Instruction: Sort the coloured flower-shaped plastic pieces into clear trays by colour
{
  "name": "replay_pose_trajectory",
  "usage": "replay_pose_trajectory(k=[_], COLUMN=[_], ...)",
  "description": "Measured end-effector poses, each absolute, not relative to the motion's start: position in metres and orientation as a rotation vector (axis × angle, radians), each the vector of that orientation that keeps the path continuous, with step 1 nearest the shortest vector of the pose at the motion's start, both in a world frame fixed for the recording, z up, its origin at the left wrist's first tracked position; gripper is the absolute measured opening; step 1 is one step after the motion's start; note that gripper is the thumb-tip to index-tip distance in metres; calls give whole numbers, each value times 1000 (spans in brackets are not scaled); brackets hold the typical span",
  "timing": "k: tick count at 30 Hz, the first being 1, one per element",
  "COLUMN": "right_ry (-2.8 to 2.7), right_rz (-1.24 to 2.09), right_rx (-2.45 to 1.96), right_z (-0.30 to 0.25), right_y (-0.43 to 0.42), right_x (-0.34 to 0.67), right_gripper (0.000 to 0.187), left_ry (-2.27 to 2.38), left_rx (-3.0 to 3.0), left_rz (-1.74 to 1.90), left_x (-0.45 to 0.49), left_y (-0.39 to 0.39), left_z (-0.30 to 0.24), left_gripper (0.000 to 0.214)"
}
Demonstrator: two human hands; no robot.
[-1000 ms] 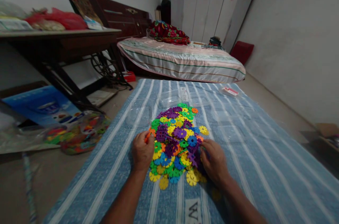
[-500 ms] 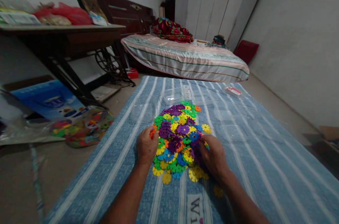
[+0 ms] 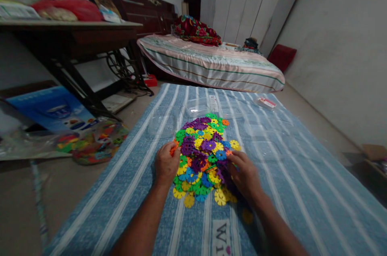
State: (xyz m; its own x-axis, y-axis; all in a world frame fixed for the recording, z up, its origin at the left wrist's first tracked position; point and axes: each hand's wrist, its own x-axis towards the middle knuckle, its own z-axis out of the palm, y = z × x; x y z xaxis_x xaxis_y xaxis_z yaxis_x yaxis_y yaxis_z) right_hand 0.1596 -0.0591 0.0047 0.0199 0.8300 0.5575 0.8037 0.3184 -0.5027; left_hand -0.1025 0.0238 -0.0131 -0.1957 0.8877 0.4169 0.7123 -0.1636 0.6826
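A heap of flat plastic snowflake discs [image 3: 203,155] in purple, yellow, green, blue and orange lies on a blue striped mat [image 3: 287,175]. My left hand [image 3: 166,164] rests at the heap's left edge, fingers curled round an orange disc [image 3: 173,149]. My right hand [image 3: 246,175] lies on the heap's right side, fingers bent down among the discs near an orange one [image 3: 229,152]; what they grip is hidden. A single yellow disc [image 3: 247,216] lies apart beside my right forearm.
Clear plastic tubs [image 3: 198,107] and a lid [image 3: 162,124] sit beyond the heap. A bag of coloured pieces [image 3: 96,146] and a blue box [image 3: 51,110] lie on the floor at left, under a dark table [image 3: 72,34]. A bed [image 3: 211,66] stands behind.
Both hands have stayed on the heap's sides with only small finger shifts. The view has drifted slightly; the discs lie much as before.
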Motion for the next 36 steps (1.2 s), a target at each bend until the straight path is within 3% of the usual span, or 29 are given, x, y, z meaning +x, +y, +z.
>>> replay_pose_trajectory(k=[7,10,13,17,20,28,32,36], right_ry=[-1636,-1547,-1462,-1369,-1402,-1958,-2130,-2181], right_rz=[444,463,192,-408,-584,-33,1,-26], right_rx=[-1460,-1509,-1537,-1643,-1675,-1351,-1255,-1245], right_z=[24,30,36,47,48,7,-11,-18], right_y=[-75,-78,-73,-61,-61,-89,-91,-88], right_x=[176,189,214,251,257,190,179,179], right_gripper=[18,21,25,30,30,22,35,33], left_ry=[1894,1895,1892,1897,1896,1901,1898,1898], left_rx=[1847,1847,1856,1864,1872,1868,1871,1870], left_rz=[1277,1256,1248,1259,1253,1265,1265,1266], left_x=[-103,-103,-103,-102,-102,-102,-102,-102], left_y=[25,25,25,25,25,26,26,26], left_z=[-15,-15,-15,-14,-13,-13,-13,-14], left_gripper=[21,25,25,23,21,20,21,22])
